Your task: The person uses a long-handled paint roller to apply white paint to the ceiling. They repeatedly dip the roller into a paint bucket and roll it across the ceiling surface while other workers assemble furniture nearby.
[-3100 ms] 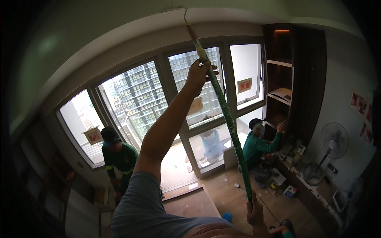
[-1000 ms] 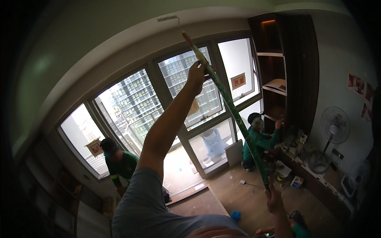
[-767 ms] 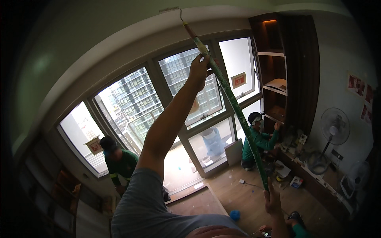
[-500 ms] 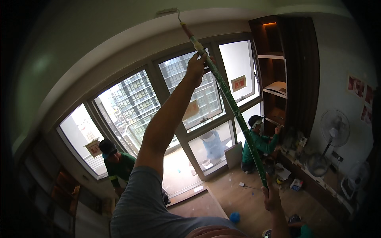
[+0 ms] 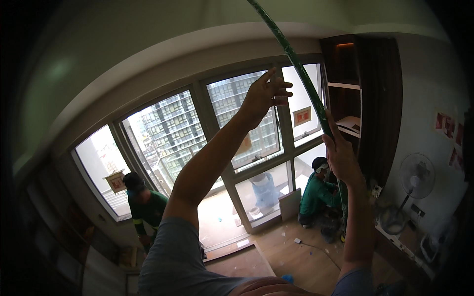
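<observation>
A long green paint roller pole (image 5: 287,47), speckled with pale paint, slants from the top edge down toward the lower right. My right hand (image 5: 341,155) is wrapped round it at about mid-length, arm raised. Left of the pole, my left hand (image 5: 264,97) is up in front of the window with its fingers apart, holding nothing. A gap shows between those fingers and the pole. The pole's upper end, with the roller, lies outside the picture. Part of its lower length is behind my right hand and forearm.
A co-worker in green (image 5: 316,195) crouches by the shelf unit (image 5: 344,98); another co-worker (image 5: 148,202) stands at the left. A standing fan (image 5: 417,175) is by the right wall. A cable (image 5: 321,249) lies on the wooden floor. The pale ceiling (image 5: 148,44) curves overhead.
My left hand has let go of the paint roller pole. My right hand is much higher in view, now gripping around mid-pole. The pole has shifted upward and its roller has left the picture.
</observation>
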`<state>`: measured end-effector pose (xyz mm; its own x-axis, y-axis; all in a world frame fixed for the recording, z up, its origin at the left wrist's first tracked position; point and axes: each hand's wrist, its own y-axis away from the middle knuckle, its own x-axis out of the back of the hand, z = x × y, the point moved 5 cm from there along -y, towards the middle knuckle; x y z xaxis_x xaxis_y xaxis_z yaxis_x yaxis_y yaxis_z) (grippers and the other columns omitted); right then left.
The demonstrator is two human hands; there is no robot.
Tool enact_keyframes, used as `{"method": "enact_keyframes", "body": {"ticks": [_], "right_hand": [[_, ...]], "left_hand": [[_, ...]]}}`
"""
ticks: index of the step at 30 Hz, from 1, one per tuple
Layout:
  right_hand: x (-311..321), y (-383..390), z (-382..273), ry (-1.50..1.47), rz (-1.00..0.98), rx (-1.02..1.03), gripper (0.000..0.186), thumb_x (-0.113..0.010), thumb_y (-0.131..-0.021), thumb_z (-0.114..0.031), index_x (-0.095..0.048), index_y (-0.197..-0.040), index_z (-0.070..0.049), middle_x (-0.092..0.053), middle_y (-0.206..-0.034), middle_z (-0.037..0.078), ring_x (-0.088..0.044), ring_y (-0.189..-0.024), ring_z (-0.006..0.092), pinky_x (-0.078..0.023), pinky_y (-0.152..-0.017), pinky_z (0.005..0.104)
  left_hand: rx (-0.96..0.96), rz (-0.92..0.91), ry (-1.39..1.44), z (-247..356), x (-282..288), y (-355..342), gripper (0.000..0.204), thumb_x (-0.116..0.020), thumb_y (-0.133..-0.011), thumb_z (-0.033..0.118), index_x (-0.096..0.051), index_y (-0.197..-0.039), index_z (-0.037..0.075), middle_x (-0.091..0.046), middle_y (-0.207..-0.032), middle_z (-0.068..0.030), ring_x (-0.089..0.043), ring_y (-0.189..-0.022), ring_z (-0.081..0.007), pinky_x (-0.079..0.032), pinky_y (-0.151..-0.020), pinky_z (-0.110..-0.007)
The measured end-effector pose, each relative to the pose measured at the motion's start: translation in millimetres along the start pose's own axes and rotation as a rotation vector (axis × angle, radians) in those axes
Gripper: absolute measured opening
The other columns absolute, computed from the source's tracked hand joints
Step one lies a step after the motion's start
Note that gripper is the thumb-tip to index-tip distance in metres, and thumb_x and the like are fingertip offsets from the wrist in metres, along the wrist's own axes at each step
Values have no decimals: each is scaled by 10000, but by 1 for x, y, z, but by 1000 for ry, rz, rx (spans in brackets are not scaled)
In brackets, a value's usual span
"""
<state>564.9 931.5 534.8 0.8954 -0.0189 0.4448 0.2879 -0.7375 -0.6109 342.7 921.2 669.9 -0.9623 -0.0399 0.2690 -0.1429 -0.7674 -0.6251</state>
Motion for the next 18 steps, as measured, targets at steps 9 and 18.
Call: {"method": "enact_keyframes", "body": {"ticks": [9, 18], "right_hand": [[37, -94, -47, -77, 28, 60, 586, -409, -1096, -336, -178, -1634, -306, -557, -664, 117, -568, -521, 171, -486, -528, 380], [51, -109, -54, -135, 31, 78, 581, -407, -1101, -310, -169, -1628, -369, -460, -640, 42, -468, -506, 109, -460, -488, 329]], "left_hand": [[1, 29, -103, 17, 30, 25, 684, -540, -1063, 325, -220, -1582, 16, -610, -1336, -231, -660, -1135, -310, -573, -943, -412], [-13, 56, -112, 14, 41, 21, 719, -532, -1063, 373, -202, -1584, 5, -600, -1352, -234, -654, -1146, -318, -566, -948, -421]]}}
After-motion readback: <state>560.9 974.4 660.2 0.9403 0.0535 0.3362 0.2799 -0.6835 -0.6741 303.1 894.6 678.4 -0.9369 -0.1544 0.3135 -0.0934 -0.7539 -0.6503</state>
